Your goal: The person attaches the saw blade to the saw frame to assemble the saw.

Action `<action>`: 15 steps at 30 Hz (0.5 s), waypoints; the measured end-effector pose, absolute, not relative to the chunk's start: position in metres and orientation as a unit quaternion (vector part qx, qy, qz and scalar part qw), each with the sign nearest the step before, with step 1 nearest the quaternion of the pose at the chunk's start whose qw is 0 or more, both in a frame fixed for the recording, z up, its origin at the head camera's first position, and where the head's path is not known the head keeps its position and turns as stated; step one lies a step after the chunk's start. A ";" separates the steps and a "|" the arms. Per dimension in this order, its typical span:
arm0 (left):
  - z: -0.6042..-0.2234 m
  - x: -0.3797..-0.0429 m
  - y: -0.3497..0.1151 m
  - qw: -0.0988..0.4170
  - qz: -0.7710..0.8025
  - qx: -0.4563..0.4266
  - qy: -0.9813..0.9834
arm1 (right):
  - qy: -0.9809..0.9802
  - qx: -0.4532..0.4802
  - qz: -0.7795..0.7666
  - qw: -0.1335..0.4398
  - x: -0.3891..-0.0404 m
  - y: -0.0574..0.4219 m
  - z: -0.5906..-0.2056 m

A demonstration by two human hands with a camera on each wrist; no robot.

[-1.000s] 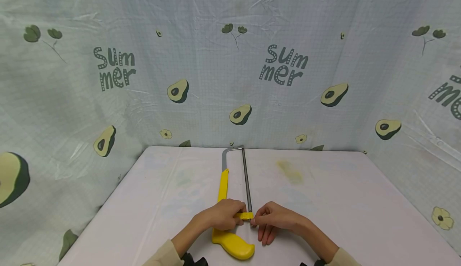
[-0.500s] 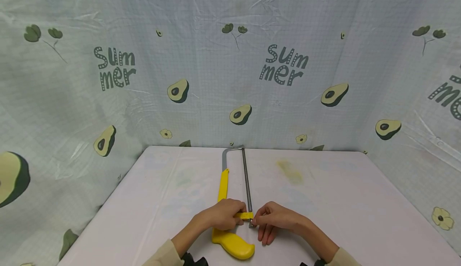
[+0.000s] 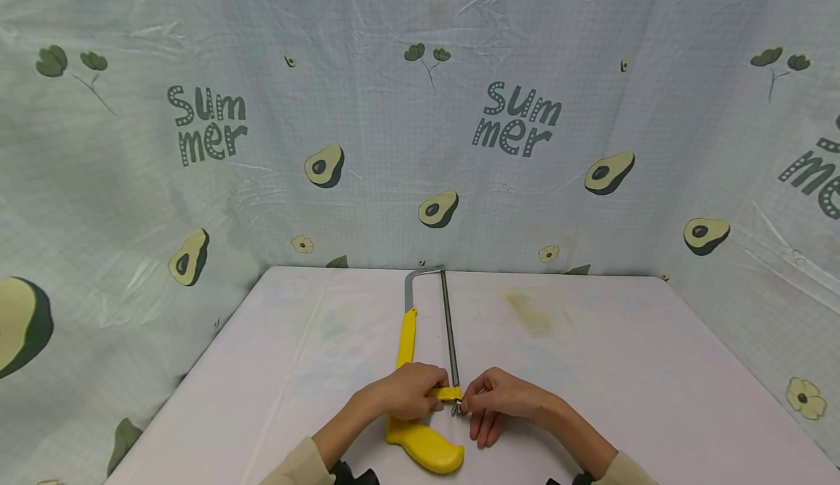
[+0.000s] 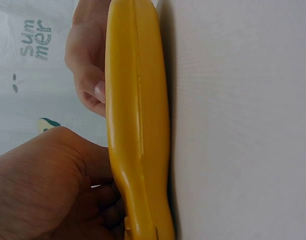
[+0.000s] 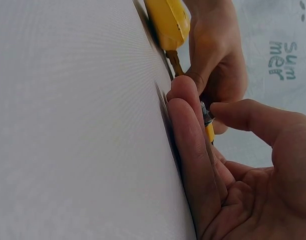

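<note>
A hacksaw (image 3: 407,335) with a yellow handle lies on the table, its grey frame tip pointing away from me. My left hand (image 3: 408,392) grips the yellow frame just ahead of the handle. In the left wrist view the handle (image 4: 137,95) fills the middle, hiding some of the left fingers. At the near end of the blade bar (image 3: 449,328), my right hand (image 3: 502,401) pinches a small metal wing nut (image 3: 457,409) between thumb and index finger. The other right fingers (image 5: 190,140) lie low by the tabletop. The fingertips partly cover the nut (image 5: 207,114).
A white-covered table (image 3: 610,375) holds the saw, with a yellowish stain (image 3: 529,314) toward the back. A printed curtain (image 3: 367,106) with avocados and lettering hangs behind and along both sides.
The wing nut has turned, showing a different side, and the right fingertips have shifted slightly on it. The left hand and hacksaw have stayed in place.
</note>
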State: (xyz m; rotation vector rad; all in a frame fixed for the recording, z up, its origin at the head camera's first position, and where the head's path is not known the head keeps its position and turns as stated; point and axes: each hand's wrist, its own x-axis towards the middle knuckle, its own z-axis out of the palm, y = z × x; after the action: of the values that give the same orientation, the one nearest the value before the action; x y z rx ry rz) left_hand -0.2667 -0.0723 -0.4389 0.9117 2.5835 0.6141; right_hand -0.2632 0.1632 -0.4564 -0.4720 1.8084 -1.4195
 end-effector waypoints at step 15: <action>-0.441 -0.267 -0.071 0.168 0.217 0.315 0.908 | 0.710 -0.180 -0.558 0.390 -0.264 0.164 -0.457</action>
State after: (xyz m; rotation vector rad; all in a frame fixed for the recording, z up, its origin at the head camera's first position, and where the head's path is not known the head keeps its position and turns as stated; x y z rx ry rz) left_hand -0.2674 -0.0712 -0.4407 0.8961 2.5838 0.6180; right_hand -0.2637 0.1640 -0.4571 -0.4578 1.8036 -1.4185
